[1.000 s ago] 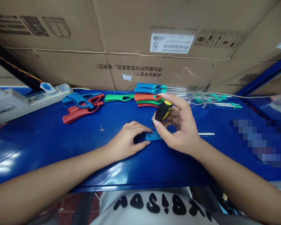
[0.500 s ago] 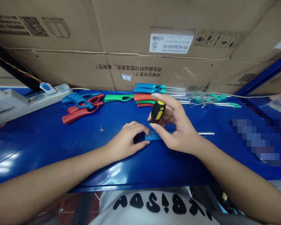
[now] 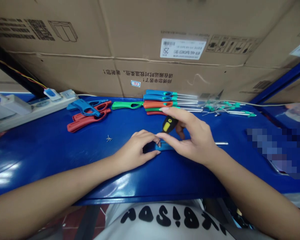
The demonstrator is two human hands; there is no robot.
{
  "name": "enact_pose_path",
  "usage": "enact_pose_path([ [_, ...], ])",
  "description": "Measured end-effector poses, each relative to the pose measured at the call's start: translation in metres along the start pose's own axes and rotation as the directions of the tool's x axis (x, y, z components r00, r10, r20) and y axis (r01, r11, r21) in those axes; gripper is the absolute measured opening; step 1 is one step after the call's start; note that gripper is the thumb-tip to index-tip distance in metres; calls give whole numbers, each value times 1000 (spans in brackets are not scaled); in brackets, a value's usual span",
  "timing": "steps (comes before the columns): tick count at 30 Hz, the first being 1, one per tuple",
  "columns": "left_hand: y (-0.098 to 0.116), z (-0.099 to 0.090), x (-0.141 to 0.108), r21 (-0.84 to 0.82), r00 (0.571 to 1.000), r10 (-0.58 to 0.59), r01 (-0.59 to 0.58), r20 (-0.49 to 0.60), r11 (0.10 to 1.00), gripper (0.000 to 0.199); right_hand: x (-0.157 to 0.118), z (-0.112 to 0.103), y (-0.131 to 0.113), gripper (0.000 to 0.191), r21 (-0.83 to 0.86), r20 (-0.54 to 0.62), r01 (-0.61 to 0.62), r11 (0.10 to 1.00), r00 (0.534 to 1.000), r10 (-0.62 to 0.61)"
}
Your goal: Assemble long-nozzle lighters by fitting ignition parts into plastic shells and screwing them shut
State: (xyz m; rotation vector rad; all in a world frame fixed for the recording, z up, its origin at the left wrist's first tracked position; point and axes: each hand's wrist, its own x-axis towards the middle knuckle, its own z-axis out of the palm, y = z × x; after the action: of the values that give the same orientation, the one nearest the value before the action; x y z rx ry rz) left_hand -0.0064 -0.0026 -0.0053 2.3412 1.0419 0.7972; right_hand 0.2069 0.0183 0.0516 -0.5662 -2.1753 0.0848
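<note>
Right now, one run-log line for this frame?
left hand: on blue lighter | right hand: holding screwdriver | screws: loose on table | green lighter body: lying behind

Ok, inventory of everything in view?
Screwdriver: 1, black-yellow, right hand
Work casing: 1, blue, centre
Screws: several, silver, centre-left
Loose casings: 5+, blue/red/green, back left
Stacked casings: 5, blue/orange/green/red, back centre
Tubes: several, silver-green, back right
Power strip: 1, white, left
Plugs: 2+, white, on strip
Cartons: 2+, brown, behind
Table: 1, blue, beneath
Obscured item: 1, unclear, right
Shirt: 1, white, bottom
Hands: 2, bare, centre
</note>
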Motion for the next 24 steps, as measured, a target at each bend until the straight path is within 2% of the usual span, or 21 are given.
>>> enact_pose_path([
  [2,0,0,0,4,1000,6,-6,-11,1000,19,1,0,-1,57,-23,-3,20,1000,1000,-20],
  [6,1,-1,1,-17,1000,-10,10,12,1000,16,5,1,-4,51,177,97,-147,973,987,131],
  [8,1,-1,1,-22,999,-17,17,28,1000,15,6,1,-3,50,213,103,-178,961,982,159],
  [11,1,0,0,-5,1000,1,-1,8,1000,16,6,0,0,44,54,20,-48,997,999,47],
  [13,0,0,0,6,1000,12,-12,-9,1000,17,7,-1,-1,44,-46,12,21,999,1000,-20],
  [14,0,0,0,5,1000,11,-11,-9,1000,17,7,-1,-2,46,-48,33,14,999,999,-13],
  [17,1,0,0,-14,1000,0,0,11,1000,15,10,0,-6,55,71,126,-111,991,987,102],
  [19,1,0,1,-20,1000,0,0,14,1000,16,10,1,-6,56,114,137,-146,983,982,130],
  [24,0,1,0,4,1000,12,-12,-18,1000,19,9,1,-2,49,-47,44,-2,999,999,4],
])
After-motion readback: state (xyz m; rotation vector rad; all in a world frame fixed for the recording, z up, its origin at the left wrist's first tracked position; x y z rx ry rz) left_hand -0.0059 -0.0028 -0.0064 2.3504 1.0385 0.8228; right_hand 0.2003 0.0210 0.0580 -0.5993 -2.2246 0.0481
